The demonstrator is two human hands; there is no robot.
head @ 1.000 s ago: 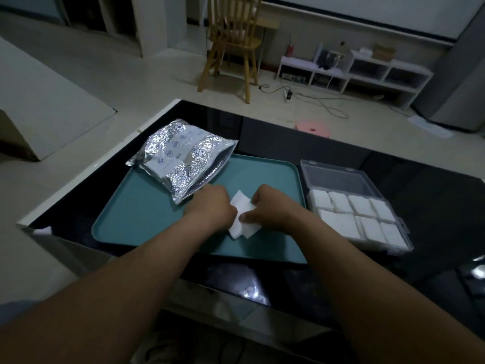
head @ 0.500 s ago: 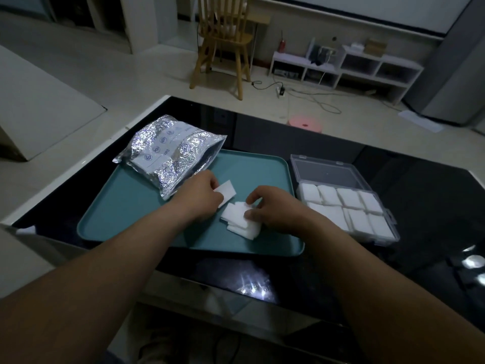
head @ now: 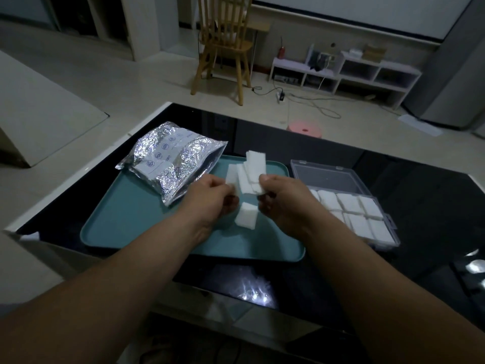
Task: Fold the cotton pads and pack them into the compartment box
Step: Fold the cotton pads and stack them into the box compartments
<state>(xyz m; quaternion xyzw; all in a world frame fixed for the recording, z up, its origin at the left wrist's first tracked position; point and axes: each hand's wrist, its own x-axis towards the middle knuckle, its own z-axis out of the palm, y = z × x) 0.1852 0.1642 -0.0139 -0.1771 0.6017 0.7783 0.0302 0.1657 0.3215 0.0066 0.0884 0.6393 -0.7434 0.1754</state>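
Note:
Above the teal tray [head: 126,227], my right hand [head: 284,199] pinches a small bunch of white cotton pads [head: 253,172] that stand upright. My left hand [head: 210,198] pinches a single pad [head: 232,174] just left of that bunch. A folded pad stack [head: 246,219] lies on the tray between and below my hands. The clear compartment box [head: 341,174] sits open to the right of the tray, its lid back and white folded pads [head: 351,206] filling its compartments.
A crinkled silver foil bag [head: 170,160] rests on the tray's far left corner. The tray and box stand on a glossy black table [head: 420,206]. Beyond it are a wooden chair [head: 223,46], a pink stool [head: 304,128] and a low white shelf [head: 346,72].
Both hands have lifted off the tray with pads, the right raising a bunch upright and the left holding one pad. A folded stack stays on the tray.

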